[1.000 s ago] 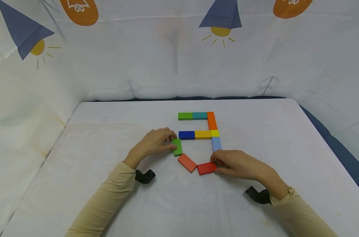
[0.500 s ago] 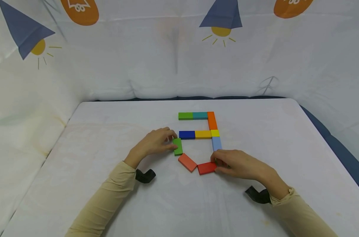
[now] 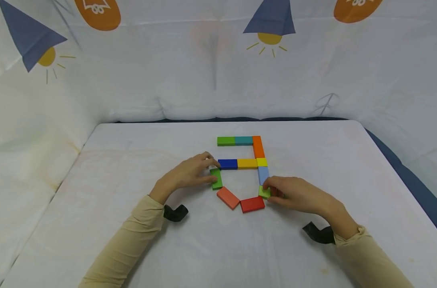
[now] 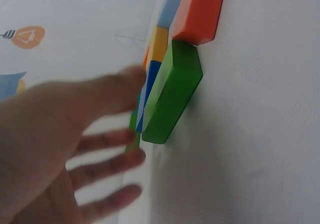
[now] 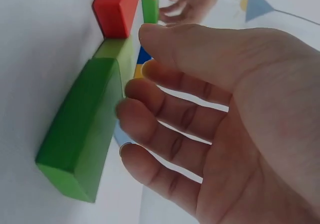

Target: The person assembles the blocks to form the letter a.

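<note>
Flat coloured blocks form a figure on the white table. My left hand [image 3: 187, 173] is beside the left green block [image 3: 216, 180], fingers spread and relaxed, fingertips near the left end of the dark blue block [image 3: 227, 164]. In the left wrist view, nothing is pinched between thumb and fingers. My right hand [image 3: 303, 195] hovers at the light green block [image 3: 263, 192], fingers loosely bent. The right wrist view shows another green block [image 5: 80, 126] beside the fingertips, mostly hidden under that hand in the head view; whether they touch it, I cannot tell.
A salmon block [image 3: 228, 198] and a red block [image 3: 252, 204] curve along the bottom. Light blue [image 3: 263, 175], yellow [image 3: 261, 162] and orange [image 3: 258, 147] blocks climb the right side. Amber [image 3: 247, 164], teal [image 3: 243, 141] and green [image 3: 226, 141] blocks complete the horizontal rows. White printed fabric [image 3: 168, 72] hangs behind the table.
My right hand has shifted slightly right and away from me, uncovering the light green block and the red block's right end. The left fingers have extended slightly towards the dark blue block.
</note>
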The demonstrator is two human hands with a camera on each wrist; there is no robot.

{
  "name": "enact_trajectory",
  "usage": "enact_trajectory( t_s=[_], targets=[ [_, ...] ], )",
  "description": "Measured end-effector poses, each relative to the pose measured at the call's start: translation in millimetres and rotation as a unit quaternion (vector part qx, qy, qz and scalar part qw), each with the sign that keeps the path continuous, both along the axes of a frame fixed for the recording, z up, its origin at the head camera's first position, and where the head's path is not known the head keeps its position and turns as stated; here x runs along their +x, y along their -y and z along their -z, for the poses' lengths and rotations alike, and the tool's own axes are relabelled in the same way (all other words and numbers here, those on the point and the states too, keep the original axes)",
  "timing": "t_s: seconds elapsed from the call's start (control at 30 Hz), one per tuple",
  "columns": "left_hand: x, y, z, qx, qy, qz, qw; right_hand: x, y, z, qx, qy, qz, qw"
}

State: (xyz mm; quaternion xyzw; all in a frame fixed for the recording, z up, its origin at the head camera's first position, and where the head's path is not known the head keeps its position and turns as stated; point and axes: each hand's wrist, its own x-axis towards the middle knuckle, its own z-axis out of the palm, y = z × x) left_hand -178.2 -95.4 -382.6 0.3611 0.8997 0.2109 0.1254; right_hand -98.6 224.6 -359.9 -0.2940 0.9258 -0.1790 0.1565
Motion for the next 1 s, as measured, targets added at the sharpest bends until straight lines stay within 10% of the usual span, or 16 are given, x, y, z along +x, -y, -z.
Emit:
enact_trajectory(
  t_s=[0.23, 1.0],
  targets=[
    [1.4, 1.3, 2.2, 0.029, -0.004, 0.080, 0.9964, 3.3, 6.0, 3.4, -0.013, 0.013, -0.014, 0.9997],
    [0.0, 1.5, 2.4, -0.043, 0.021, 0.039, 0.9981, 5.1, 10.2, 6.6, -0.009, 0.006, -0.016, 0.9998]
  ],
)
